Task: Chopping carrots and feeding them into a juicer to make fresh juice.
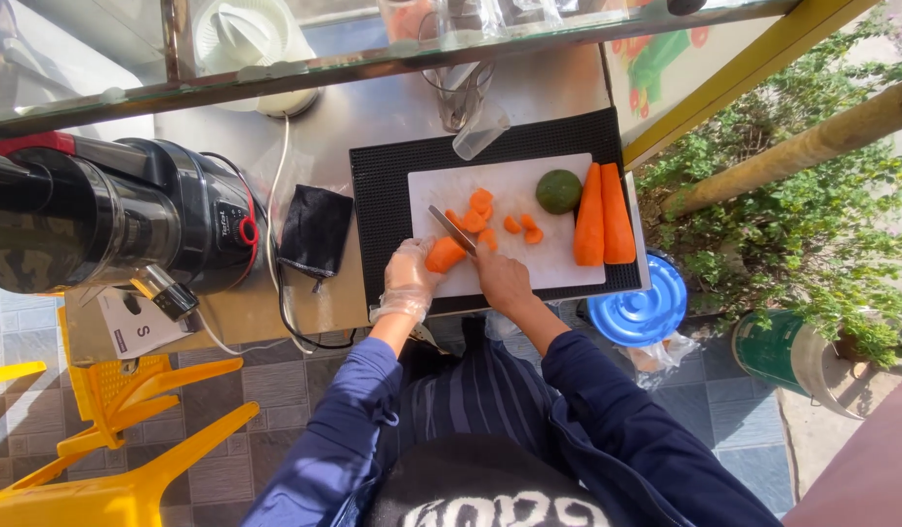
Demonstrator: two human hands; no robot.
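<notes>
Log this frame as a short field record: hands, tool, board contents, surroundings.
left hand: clear glove on, holds carrot piece on cutting board
right hand: bare, grips knife, blade over that piece
board contents: cut carrot chunks, two whole carrots, round green fruit
under board: black mat
left of mat: black pouch, black juicer
below counter: blue lid

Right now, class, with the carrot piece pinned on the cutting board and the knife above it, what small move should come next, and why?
Probably press the knife down through the carrot piece. The gloved left hand steadies it on the white cutting board, the bare right hand holds the blade angled over it, and cut chunks already lie beyond while two whole carrots wait.
</notes>
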